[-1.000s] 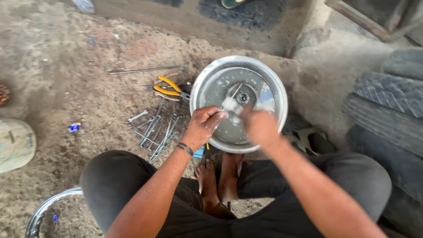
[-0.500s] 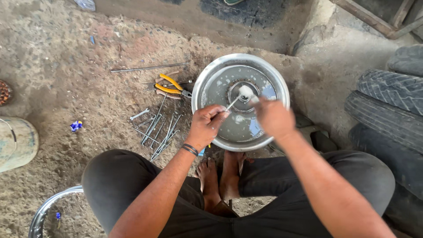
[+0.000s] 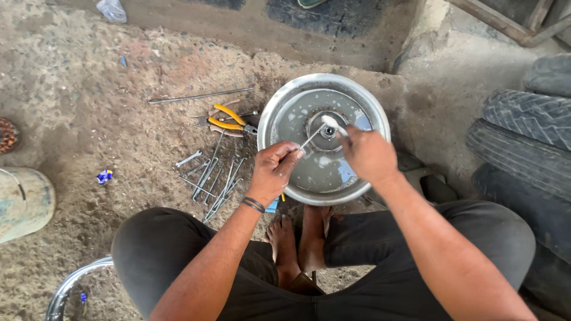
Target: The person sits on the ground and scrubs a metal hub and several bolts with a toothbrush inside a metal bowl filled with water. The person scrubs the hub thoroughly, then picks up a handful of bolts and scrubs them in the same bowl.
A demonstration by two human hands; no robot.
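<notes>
A round metal basin point(image 3: 279, 101) of murky grey water sits on the dirt floor in front of my bare feet point(image 3: 297, 238). A round hub part point(image 3: 328, 129) lies in its middle. My left hand point(image 3: 273, 172) pinches the lower end of a thin metal spoke point(image 3: 310, 140) that slants up toward the hub. My right hand point(image 3: 366, 156) hovers over the basin's right half, fingertips closed on a small pale piece point(image 3: 331, 122) at the spoke's upper end.
Yellow-handled pliers point(image 3: 229, 119), a long rod point(image 3: 199, 96) and several loose spokes and bolts point(image 3: 211, 178) lie left of the basin. Stacked tyres point(image 3: 523, 137) stand on the right. A pale drum point(image 3: 24, 202) and a chrome rim point(image 3: 74, 285) are at the lower left.
Both hands have shifted slightly right and up over the basin. The spoke now points more steeply at the hub, and my right hand has closed in on its tip.
</notes>
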